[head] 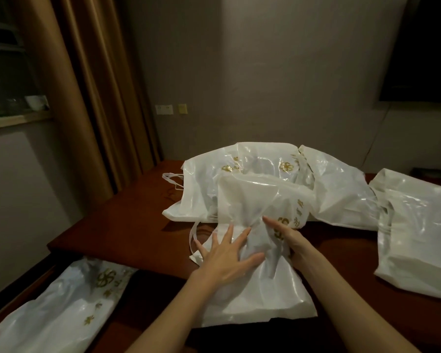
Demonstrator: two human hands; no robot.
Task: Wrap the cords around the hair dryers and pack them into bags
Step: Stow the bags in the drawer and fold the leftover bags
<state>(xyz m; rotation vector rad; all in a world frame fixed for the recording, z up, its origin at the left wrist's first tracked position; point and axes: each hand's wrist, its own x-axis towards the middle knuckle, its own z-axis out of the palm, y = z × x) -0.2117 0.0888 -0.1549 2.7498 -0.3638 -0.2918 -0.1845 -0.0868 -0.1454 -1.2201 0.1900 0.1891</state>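
A white plastic bag (265, 296) with gold print lies on the dark red table (127, 225) right in front of me, bunched at its middle. My left hand (227, 258) lies flat on the bag with fingers spread, pressing its left side. My right hand (288, 238) rests against the bag's right side with fingers straight along the gathered neck. No hair dryer or cord shows; whatever is in the bag is hidden by the plastic.
Several more white bags lie behind (239, 174) and at the right (418, 238) of the table. Another printed bag (61, 309) lies lower at the left, below the table edge. Brown curtains (87, 85) hang at the left, and wall sockets (164, 109) sit on the back wall.
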